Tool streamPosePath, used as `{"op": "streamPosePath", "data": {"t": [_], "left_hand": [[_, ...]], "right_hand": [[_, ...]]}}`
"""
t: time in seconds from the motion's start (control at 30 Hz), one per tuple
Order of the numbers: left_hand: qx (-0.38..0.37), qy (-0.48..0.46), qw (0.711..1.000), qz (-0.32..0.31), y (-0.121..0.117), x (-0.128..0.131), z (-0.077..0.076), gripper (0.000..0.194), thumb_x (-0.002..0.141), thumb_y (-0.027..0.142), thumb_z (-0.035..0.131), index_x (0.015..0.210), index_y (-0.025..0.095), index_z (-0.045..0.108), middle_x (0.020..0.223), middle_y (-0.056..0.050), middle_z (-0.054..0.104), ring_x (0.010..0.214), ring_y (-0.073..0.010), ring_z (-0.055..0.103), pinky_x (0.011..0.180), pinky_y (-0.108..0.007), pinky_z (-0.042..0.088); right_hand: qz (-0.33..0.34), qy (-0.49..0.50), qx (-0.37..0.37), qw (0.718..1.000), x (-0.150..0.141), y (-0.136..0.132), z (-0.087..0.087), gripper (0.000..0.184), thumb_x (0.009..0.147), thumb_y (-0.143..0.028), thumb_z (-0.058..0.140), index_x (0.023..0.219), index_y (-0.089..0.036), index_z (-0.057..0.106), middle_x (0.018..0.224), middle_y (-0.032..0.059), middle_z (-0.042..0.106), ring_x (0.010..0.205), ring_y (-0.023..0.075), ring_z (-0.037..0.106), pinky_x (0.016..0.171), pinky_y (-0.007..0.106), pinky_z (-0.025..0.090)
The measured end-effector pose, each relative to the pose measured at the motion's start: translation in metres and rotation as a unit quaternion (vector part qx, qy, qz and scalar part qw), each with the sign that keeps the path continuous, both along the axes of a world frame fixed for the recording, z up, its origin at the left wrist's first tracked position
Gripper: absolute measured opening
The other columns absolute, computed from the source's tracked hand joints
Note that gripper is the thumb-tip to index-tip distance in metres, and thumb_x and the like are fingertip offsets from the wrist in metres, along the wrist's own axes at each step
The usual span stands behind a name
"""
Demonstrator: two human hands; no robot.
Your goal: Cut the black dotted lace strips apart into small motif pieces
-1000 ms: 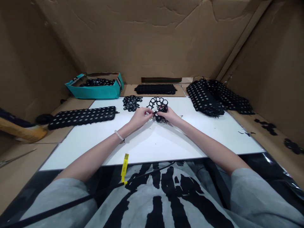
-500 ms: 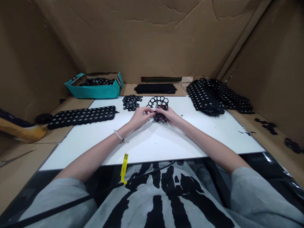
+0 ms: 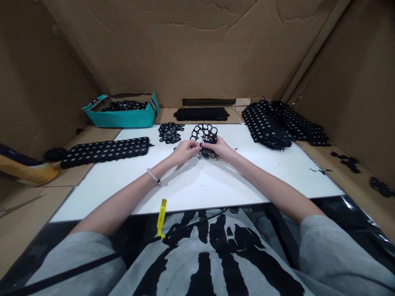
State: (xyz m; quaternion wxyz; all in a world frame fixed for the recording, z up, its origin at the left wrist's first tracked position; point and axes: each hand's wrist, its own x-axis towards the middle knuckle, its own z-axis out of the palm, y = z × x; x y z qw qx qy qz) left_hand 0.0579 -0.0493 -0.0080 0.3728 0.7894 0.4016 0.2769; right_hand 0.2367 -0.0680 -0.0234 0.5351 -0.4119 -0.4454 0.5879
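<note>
Above the middle of the white board [image 3: 197, 185], my two hands meet at a black openwork piece of joined rings [image 3: 204, 129]. My right hand [image 3: 222, 149] grips it, with thumb and fingers closed on the near part. Close by on the left, my left hand [image 3: 187, 151] is pinched at the same spot; its fingertips touch the piece's edge, and whether they hold a separate small part cannot be made out. The far rings stand out in an arc beyond my fingers. Left of it lies a cluster of small black discs [image 3: 170, 133].
A teal box [image 3: 123, 119] with black pieces stands back left. Black dotted strips lie at left [image 3: 106, 152], back [image 3: 201, 114] and right [image 3: 266, 125]. Black scraps [image 3: 348, 162] lie on the right-hand cardboard. A yellow bottle-like item [image 3: 29, 170] and a pointed metal tool [image 3: 23, 204] are far left.
The ring piece has turned slightly in my right hand, so its rings look more spread. Both hands remain nearly in place, still closed together at the piece.
</note>
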Motion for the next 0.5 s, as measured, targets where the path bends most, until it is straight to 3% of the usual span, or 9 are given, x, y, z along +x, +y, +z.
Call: {"op": "streamPosePath", "data": {"t": [0.17,0.27,0.37,0.5], "left_hand": [[-0.206,-0.052,0.975,-0.059,0.007,-0.009,0.008,0.027,0.073,0.040,0.069,0.070,0.015,0.060,0.058,0.001,0.050,0.051,-0.0097,0.041,0.050,-0.025,0.028],[-0.281,-0.043,0.952,-0.113,0.010,-0.016,0.015,0.029,0.069,0.038,0.075,0.064,0.014,0.059,0.057,0.000,0.050,0.051,-0.0093,0.042,0.047,-0.024,0.029],[-0.307,-0.037,0.945,-0.106,0.011,-0.020,0.017,0.029,0.067,0.037,0.077,0.062,0.014,0.060,0.059,-0.002,0.053,0.051,-0.0087,0.042,0.045,-0.023,0.028],[-0.269,-0.077,0.958,-0.061,0.012,-0.018,0.012,0.026,0.067,0.036,0.076,0.069,0.013,0.064,0.063,-0.002,0.055,0.054,-0.0087,0.044,0.047,-0.023,0.032]], "right_hand": [[0.006,-0.016,0.022,1.000,-0.004,-0.001,-0.002,0.053,0.049,-0.034,0.087,0.087,-0.021,0.051,0.072,-0.0037,0.062,0.069,0.0144,0.059,0.067,0.031,0.052],[0.015,-0.011,0.017,1.000,-0.010,0.000,-0.006,0.055,0.048,-0.032,0.087,0.088,-0.020,0.052,0.075,-0.0026,0.063,0.071,0.0148,0.059,0.069,0.031,0.051],[0.022,0.003,0.006,1.000,-0.014,0.000,-0.009,0.053,0.048,-0.032,0.087,0.087,-0.020,0.052,0.075,-0.0029,0.062,0.071,0.0142,0.058,0.071,0.031,0.050],[0.011,0.021,0.008,1.000,-0.012,-0.002,-0.007,0.050,0.051,-0.033,0.085,0.086,-0.020,0.052,0.075,-0.0043,0.059,0.073,0.0135,0.058,0.073,0.030,0.049]]}}
